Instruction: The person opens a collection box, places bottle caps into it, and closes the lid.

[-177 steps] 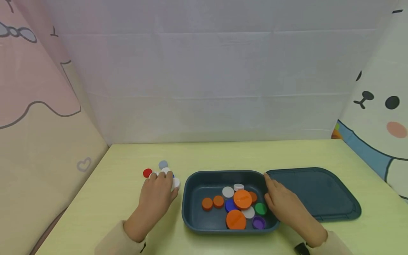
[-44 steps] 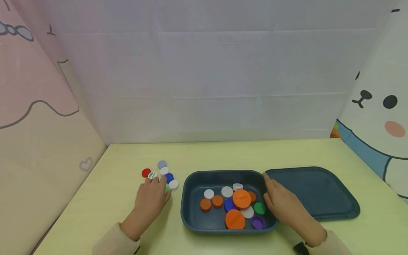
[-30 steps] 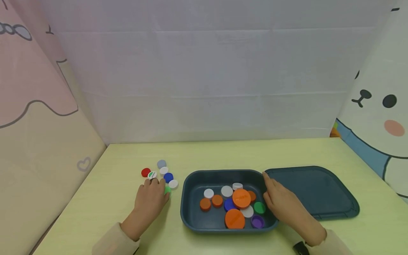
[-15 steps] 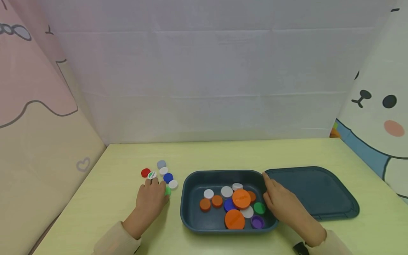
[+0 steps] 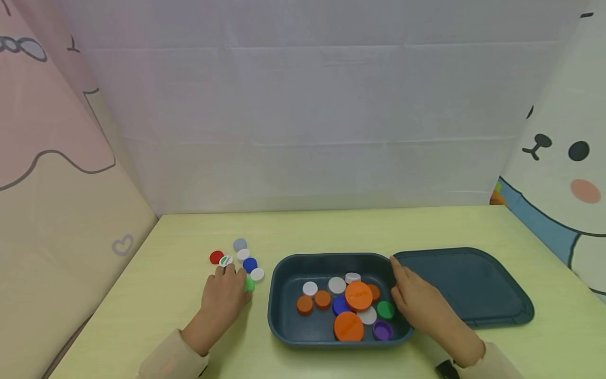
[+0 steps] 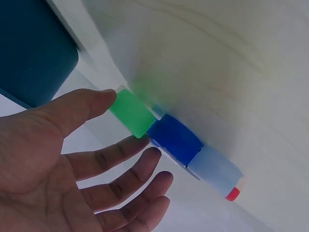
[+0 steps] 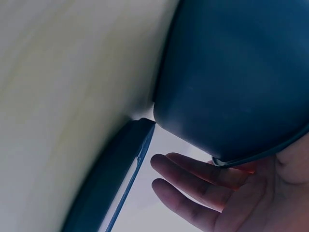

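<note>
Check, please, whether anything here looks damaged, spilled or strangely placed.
Nothing looks damaged or spilled. One small oddity: in the container, the purple cap seems hollow side up, while the large orange cap beside it shows its top.

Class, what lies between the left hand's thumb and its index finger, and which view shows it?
A green cap lies between thumb and index finger of the left hand; the left wrist view shows it.

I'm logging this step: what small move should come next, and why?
Probably lift the green cap and carry it to the open box: the left hand pinches it, orange caps already lie in the box, and the right hand holds the box's end.
</note>
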{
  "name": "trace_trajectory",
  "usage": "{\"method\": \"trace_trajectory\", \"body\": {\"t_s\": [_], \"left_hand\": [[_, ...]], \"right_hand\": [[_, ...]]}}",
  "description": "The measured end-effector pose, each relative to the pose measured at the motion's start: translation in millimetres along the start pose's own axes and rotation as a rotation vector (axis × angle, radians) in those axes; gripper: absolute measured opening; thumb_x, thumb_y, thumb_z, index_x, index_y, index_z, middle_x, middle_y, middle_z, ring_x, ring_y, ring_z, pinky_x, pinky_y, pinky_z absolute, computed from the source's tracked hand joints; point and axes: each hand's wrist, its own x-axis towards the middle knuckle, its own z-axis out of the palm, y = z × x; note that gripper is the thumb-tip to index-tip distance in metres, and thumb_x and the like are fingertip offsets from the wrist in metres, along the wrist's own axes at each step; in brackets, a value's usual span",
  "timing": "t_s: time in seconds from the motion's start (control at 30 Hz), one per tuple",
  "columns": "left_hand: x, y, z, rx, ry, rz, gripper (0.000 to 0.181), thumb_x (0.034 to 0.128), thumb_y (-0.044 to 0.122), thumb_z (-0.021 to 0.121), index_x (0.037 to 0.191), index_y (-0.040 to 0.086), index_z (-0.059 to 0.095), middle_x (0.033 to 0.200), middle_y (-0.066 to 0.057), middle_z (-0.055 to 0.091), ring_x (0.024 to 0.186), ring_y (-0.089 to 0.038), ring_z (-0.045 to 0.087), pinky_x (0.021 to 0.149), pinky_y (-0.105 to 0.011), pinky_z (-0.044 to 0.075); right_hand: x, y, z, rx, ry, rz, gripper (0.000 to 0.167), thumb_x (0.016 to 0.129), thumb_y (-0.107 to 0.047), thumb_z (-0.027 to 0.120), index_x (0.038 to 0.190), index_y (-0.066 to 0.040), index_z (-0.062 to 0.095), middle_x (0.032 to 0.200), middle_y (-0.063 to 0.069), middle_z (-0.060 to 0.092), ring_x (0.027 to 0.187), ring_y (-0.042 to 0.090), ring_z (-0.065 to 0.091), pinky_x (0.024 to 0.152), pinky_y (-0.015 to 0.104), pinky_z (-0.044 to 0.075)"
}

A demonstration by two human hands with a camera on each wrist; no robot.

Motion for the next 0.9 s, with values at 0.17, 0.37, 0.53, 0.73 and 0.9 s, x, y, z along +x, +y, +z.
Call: {"method": "trace_trajectory", "body": {"t_s": [0.17,0.37,0.53,0.73,0.9], "left_hand": [[0.0,-0.4,-4.1,0.016,0.071,0.014,0.041,0.0689,0.029,0.077,0.093,0.000,0.061,0.076,-0.012,0.053,0.069,-0.025,0.048,0.057,-0.034,0.044],[0.2,0.4,-8.6,0.009,0.204,0.045,0.039,0.0678,0.029,0.078,0.083,0.001,0.056,0.067,-0.009,0.047,0.061,-0.023,0.044,0.052,-0.031,0.036],[-1.0,4.5,-14.6,-0.018,0.279,0.076,0.041,0.0675,0.029,0.078,0.082,0.000,0.054,0.069,-0.010,0.048,0.062,-0.023,0.044,0.052,-0.031,0.037],[-1.4,10.6,-25.2,-0.007,0.372,0.111,0.043,0.0658,0.031,0.079,0.078,0.001,0.051,0.067,-0.008,0.045,0.058,-0.022,0.040,0.050,-0.028,0.034],[-1.4,18.9,-37.6,-0.012,0.339,0.118,0.043,0.0682,0.033,0.078,0.077,0.003,0.049,0.067,-0.007,0.043,0.060,-0.022,0.039,0.053,-0.028,0.034]], "right_hand": [[-0.3,0.1,0.3,-0.001,0.008,-0.002,0.053,0.090,-0.011,0.047,0.136,0.008,0.031,0.125,0.031,0.050,0.111,0.042,0.053,0.083,0.050,0.047],[-0.2,0.1,0.8,-0.004,0.014,-0.008,0.052,0.090,-0.012,0.047,0.136,0.008,0.032,0.124,0.031,0.050,0.110,0.043,0.053,0.082,0.051,0.047],[-0.3,0.5,1.4,-0.005,0.011,-0.003,0.052,0.090,-0.012,0.047,0.136,0.008,0.031,0.124,0.031,0.050,0.110,0.042,0.053,0.083,0.051,0.047],[-0.1,0.6,1.0,-0.003,0.001,0.000,0.053,0.090,-0.012,0.047,0.136,0.008,0.031,0.125,0.030,0.050,0.111,0.042,0.053,0.084,0.051,0.047],[-0.4,0.2,0.2,0.001,-0.006,0.002,0.053,0.091,-0.012,0.046,0.137,0.008,0.030,0.126,0.031,0.049,0.112,0.042,0.052,0.084,0.051,0.046]]}}
